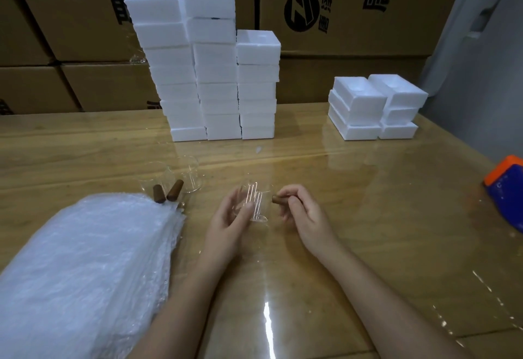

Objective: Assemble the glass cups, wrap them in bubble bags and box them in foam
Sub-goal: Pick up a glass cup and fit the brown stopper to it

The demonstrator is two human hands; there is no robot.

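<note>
My left hand (pixel 230 214) cups a clear glass cup (pixel 259 203) just above the wooden table (pixel 368 188). My right hand (pixel 297 205) pinches a short brown wooden handle (pixel 276 198), its tip touching the cup's right side. Two more glass cups (pixel 181 177) stand to the left, with two brown handles (pixel 167 191) leaning at their base. A thick stack of bubble bags (pixel 85 259) lies at the front left. Tall stacks of white foam boxes (pixel 215 69) rise at the back centre.
A lower group of open foam box halves (pixel 373 106) sits at the back right. An orange and blue object (pixel 506 188) lies at the right edge. Brown cardboard cartons (pixel 353 10) wall off the back. A glossy clear film covers the table.
</note>
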